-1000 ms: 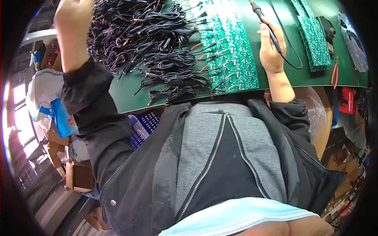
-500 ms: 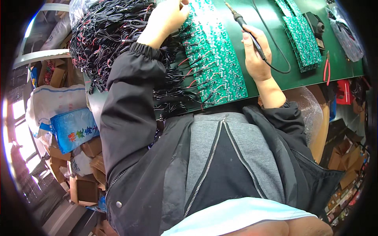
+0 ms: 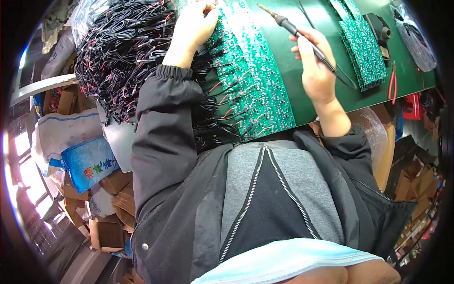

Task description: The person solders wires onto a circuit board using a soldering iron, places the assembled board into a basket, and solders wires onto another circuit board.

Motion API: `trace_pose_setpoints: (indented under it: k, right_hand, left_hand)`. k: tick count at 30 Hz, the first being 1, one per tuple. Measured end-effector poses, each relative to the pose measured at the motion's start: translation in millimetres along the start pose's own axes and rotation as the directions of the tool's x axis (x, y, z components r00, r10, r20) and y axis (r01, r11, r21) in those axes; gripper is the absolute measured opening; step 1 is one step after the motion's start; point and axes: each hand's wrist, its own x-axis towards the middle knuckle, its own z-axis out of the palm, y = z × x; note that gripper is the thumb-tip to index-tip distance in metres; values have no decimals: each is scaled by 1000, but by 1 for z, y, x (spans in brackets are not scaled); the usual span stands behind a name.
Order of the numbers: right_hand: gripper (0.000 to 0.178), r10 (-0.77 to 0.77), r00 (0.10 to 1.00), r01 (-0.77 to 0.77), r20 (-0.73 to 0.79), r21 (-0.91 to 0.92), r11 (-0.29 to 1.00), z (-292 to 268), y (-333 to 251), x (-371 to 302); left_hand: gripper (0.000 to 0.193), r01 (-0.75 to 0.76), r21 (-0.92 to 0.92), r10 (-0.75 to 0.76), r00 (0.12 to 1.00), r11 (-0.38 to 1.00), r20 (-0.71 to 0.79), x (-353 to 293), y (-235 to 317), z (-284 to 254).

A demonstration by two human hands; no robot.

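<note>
My right hand [image 3: 319,71] grips a soldering iron [image 3: 287,25] by its dark handle. Its metal tip points up and left, over the far part of the green circuit boards [image 3: 269,80] without touching them. Those boards lie in a long panel on the table, with red and black wires running onto their left side. At the far left corner of the panel is my left hand [image 3: 195,29], its thumb and fingertips drawn together. Whatever it pinches is too small to make out. Just left of that hand rises a big heap of black cables [image 3: 125,57] with red ends.
A stack of green boards [image 3: 364,52] stands at the right beside a black device [image 3: 378,31]. Red-handled pliers [image 3: 392,84] lie near the table's [image 3: 340,106] front edge, and a plastic bag [image 3: 414,40] at the far right. Cardboard boxes [image 3: 106,233] crowd the floor.
The whole view has shifted slightly. My right hand has turned and moved a little right, and the soldering iron's tip now lies further left. My left hand stays by the far board corner.
</note>
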Motion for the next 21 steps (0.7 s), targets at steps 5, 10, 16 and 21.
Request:
trace_pose_setpoints:
  k: [5,10,16,21]
  right_hand:
    - [23,-32,992,44,121,-101,994,1,-12,34]
    - [23,-44,965,78,259,-124,989,12,-7,45]
    - [24,-37,953,85,302,-148,985,21,-4,49]
    - [16,-332,846,509,417,-446,736,22,-3,46]
  left_hand:
    - [22,-244,248,253,967,938,-7,-5,-3,4]
    - [20,-205,320,212,977,925,13,-9,10,5]
    - [19,-199,382,208,978,902,16,-10,11,4]
    - [19,-197,372,208,978,907,12,-11,14,3]
